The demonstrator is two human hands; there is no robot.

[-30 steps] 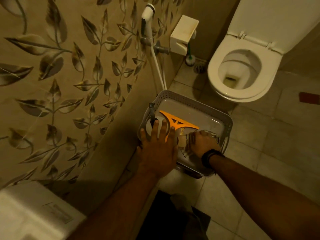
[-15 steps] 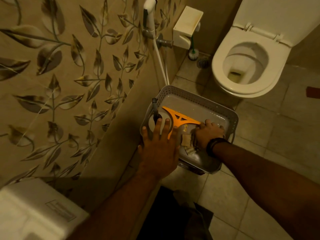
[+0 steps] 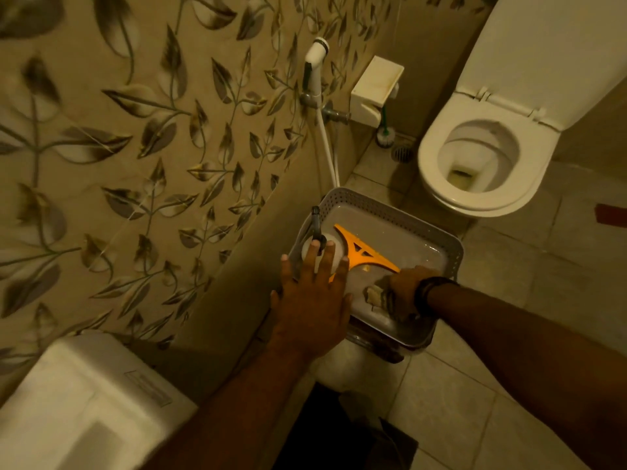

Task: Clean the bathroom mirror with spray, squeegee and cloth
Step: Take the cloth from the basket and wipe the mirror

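A grey perforated basket (image 3: 390, 203) stands on the floor by the leaf-patterned wall. An orange squeegee (image 3: 364, 254) lies in it. At the basket's left end stands a white spray bottle (image 3: 330, 254) with a dark nozzle. My left hand (image 3: 312, 300) hovers over the bottle with fingers spread, the fingertips on or just above its top. My right hand (image 3: 405, 291) is down in the basket's near right corner, closed on a pale cloth (image 3: 375, 295) that shows beside the fingers.
An open white toilet (image 3: 481, 164) stands to the right beyond the basket. A bidet sprayer (image 3: 314, 67) with hose, a white wall box (image 3: 375, 88) and a toilet brush (image 3: 384, 137) line the wall. A white box-like fixture (image 3: 84, 408) sits at lower left.
The view has shifted, so the basket sits lower right in frame. My right hand has slid toward the near corner of the basket and closed on the cloth. My left hand stays over the bottle.
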